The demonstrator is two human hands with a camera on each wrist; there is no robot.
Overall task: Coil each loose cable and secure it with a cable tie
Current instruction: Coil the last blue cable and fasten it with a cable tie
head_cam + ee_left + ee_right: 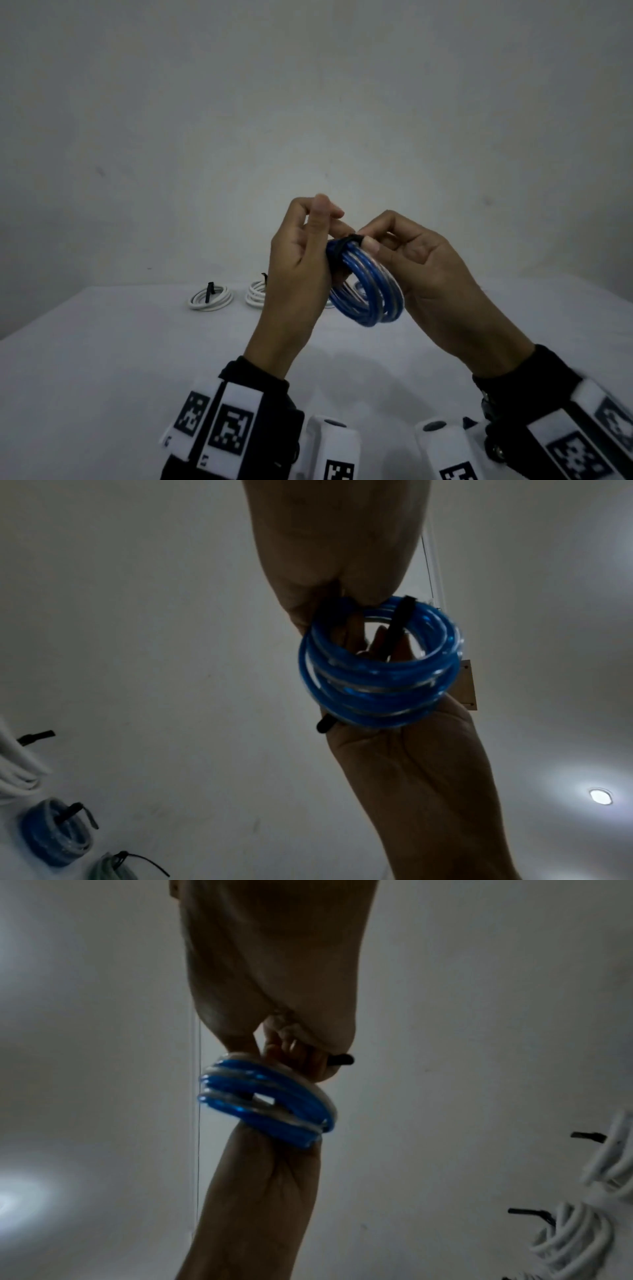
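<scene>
In the middle of the head view, both hands hold a blue cable coil (368, 294) in the air, above the white worktop (102, 377). The left hand (301, 260) comes from the lower left and its grip is closed on the left side of the coil, the fingers curled round the loops. The right hand (428, 267) comes from the lower right; its thumb and fingers pinch together at the top of the coil, on the black cable tie (344, 245) that goes round the loops there. The coil hangs tilted between the two palms, with several blue and clear turns lying close together.

In the left wrist view the coil (380, 674) is in the centre of the frame, and the black tie (399, 626) crosses its opening from the upper edge down to the fingers. One dark end of the tie sticks out below the coil at the left.

In the right wrist view the coil (267, 1102) sits in the middle, and a short black end shows just right of the fingers above it.

Far back on the worktop, left of the hands in the head view, lie two white coiled cables (211, 298) (255, 294), each one with a black tie. In the lower left of the left wrist view another blue coil (56, 834) with a tie lies on the worktop.
</scene>
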